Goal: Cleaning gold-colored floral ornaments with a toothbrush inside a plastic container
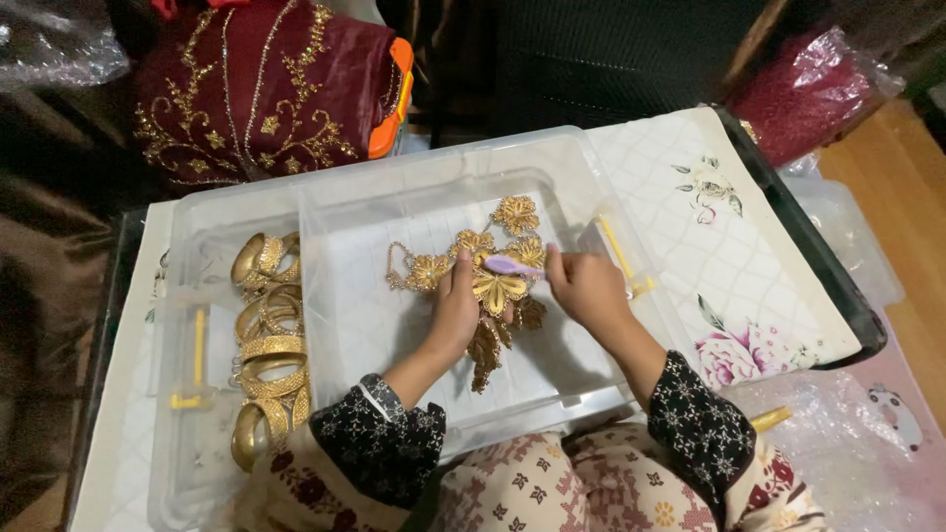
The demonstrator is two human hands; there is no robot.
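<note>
Resting inside a clear plastic tray [340,296], a gold floral ornament [493,276] with chains and leaf-shaped pendants is pinned down by the left hand [455,310], whose fingers are pressed on its left part. A small lilac brush [514,265] is clamped in the right hand [586,288], and its head is laid on the ornament's central flower. The two hands are kept apart, one at each side of that flower. Left of the tray, in a second clear container [192,414] with yellow clips, a pile of gold bangles [268,345] is seen. Both containers are carried by a surface covered with a white floral cloth [729,246]. Beyond the tray, a maroon garment with gold embroidery [261,89] is seen.
</note>
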